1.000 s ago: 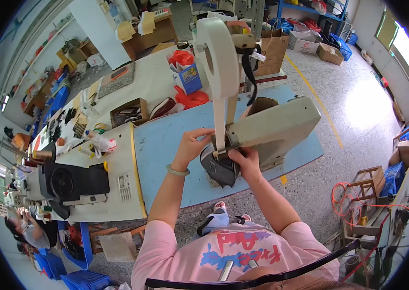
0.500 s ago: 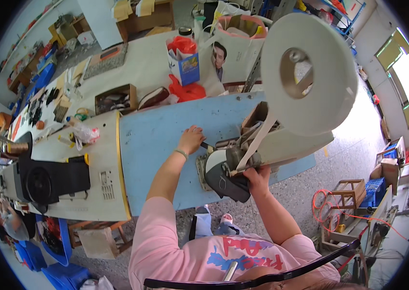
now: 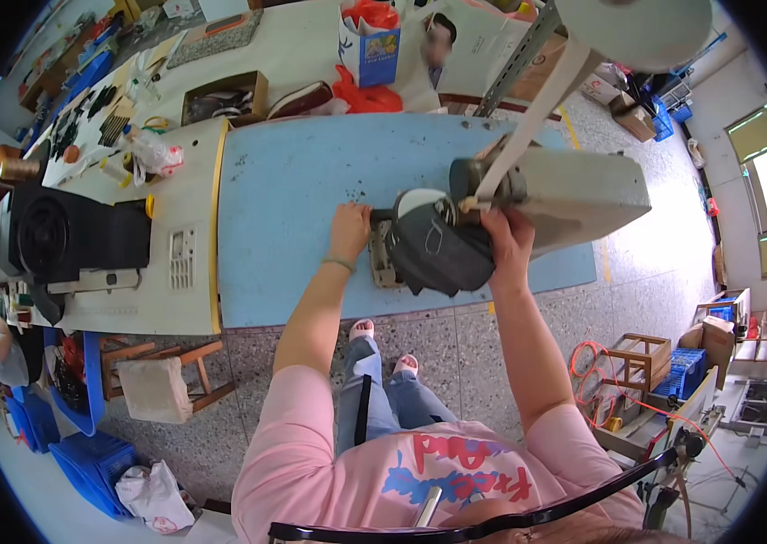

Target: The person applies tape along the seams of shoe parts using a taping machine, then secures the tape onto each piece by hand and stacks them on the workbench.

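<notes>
A dark grey shoe upper [image 3: 433, 249] with a white part at its far edge sits on the end of a grey-green machine [image 3: 587, 195] on the blue table. My right hand [image 3: 510, 238] is closed on the upper's right side, against the machine head. At the left, my left hand [image 3: 350, 231] has its fingers closed round a short dark handle [image 3: 381, 216] beside the upper. A pale strip [image 3: 528, 113] runs down from a large white disc [image 3: 641, 32] to the machine head. The upper hides the machine's working point.
Left of the blue tabletop [image 3: 297, 172] stands a black sewing machine [image 3: 80, 227]. Behind are an open box of shoes [image 3: 225, 98], a red plastic bag [image 3: 365, 93] and a blue-and-white bag [image 3: 370, 54]. A stool [image 3: 161, 385] stands lower left; an orange hose [image 3: 587, 381] lies right.
The view has tipped down, so the table appears higher. My left hand has come in from lying open by the handle to gripping it. My right hand stays on the upper.
</notes>
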